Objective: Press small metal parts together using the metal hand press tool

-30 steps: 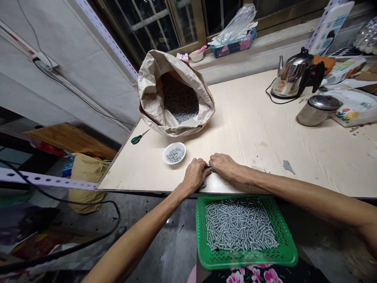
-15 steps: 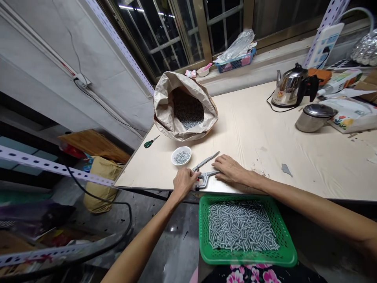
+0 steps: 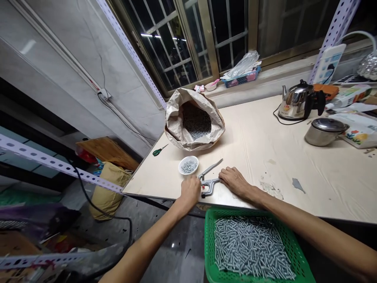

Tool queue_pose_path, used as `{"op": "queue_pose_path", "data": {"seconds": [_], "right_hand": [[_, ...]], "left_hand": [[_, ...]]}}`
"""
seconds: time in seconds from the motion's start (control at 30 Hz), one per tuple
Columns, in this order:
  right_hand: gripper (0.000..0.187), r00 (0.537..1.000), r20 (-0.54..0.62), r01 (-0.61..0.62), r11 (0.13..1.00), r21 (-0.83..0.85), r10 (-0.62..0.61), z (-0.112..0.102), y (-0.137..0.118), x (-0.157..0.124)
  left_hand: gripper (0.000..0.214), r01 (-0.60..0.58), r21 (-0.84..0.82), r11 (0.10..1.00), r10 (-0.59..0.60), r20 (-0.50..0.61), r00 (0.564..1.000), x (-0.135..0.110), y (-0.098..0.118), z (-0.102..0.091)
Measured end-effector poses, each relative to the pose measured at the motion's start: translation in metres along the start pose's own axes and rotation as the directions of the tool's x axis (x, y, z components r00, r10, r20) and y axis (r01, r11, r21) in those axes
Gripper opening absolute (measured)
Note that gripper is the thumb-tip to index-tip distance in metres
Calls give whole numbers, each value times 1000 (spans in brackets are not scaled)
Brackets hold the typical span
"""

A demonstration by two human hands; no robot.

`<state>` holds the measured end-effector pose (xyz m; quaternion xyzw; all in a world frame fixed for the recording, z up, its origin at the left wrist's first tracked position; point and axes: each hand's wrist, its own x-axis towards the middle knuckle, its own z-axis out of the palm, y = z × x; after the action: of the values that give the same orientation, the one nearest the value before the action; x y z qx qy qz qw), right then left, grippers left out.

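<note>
Head view: both hands, left hand [image 3: 190, 191] and right hand [image 3: 234, 180], pinch the metal pliers [image 3: 209, 177]; better hold the handles firmly on the surface [image 3: 309, 173].

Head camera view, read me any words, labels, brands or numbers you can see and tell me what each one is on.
No text can be read.
Kettle: a small red and yellow mark on its side, too small to read.
Boxes and printed packets at the table's right end: print too blurred to read.
Paper sack, green basket, small white dish: no lettering visible.

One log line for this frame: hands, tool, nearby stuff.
left hand on plier tool | right hand on its handle | small bowl beside | green basket below
</note>
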<state>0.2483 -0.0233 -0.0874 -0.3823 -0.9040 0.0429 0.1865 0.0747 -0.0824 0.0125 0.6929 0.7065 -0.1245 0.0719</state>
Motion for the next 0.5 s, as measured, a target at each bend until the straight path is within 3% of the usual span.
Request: {"op": "queue_pose_path", "data": {"seconds": [0.13,0.2,0.27,0.33,0.4,0.5], "right_hand": [[9,997,-77,15,999,30,-13,4,-1,-3],[9,994,-109,17,999,40,-13,6,-2,-4],[9,992,-128,16,999,38,-11,7,-3,-4],[8,990,-139,19,999,31,-15,9,-3,-3],[7,989,-145,23,999,24,-19,10,-3,-2],[7,988,-154,24,1000,10,-22,13,-3,-1]], "left_hand": [[19,-236,29,971,231,114,966,-33,17,-4],[21,-224,0,975,224,42,974,-27,9,-7],[24,-69,1,998,68,-124,990,-4,-12,-9],[29,76,-15,997,-77,-235,969,28,-39,-11],[30,113,-27,993,-116,-233,966,58,-60,-11],[29,48,-28,998,-52,-191,980,85,-75,-6]]}}
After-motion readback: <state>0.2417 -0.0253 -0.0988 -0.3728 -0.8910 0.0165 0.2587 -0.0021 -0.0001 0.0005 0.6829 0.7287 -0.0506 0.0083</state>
